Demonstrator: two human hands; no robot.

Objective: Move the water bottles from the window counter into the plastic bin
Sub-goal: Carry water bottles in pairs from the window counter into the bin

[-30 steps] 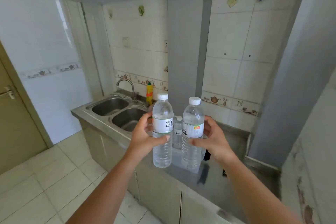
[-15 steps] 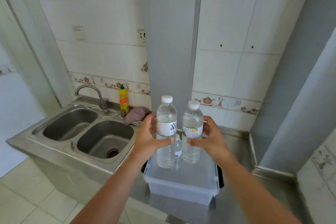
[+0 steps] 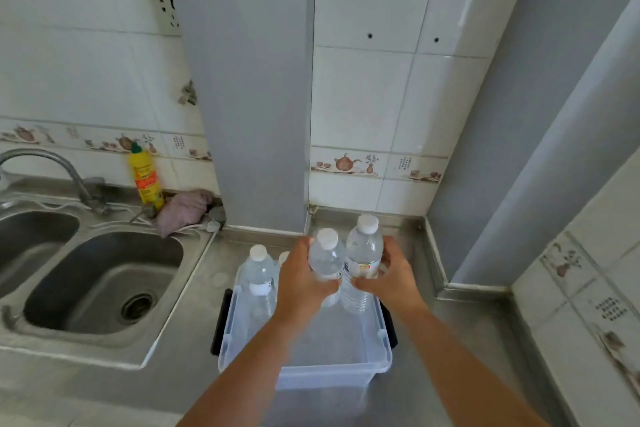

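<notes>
Bottles [image 3: 259, 274] are already sitting in the bin [image 3: 379, 340] and we're lowering two more, each hand [image 3: 301, 282] clamped on one [image 3: 327, 258].

Nothing reads clearly: the water bottle labels [image 3: 362, 267] show only blurred marks, and the yellow detergent bottle [image 3: 145, 177] and wall tile characters [image 3: 404, 162] are illegible.

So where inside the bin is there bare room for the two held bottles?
The clear plastic bin has bare floor across its near and right part, below both hands. Its far-left corner is crowded: a clear white-capped water bottle already stands there, with another cap just behind it.
</notes>
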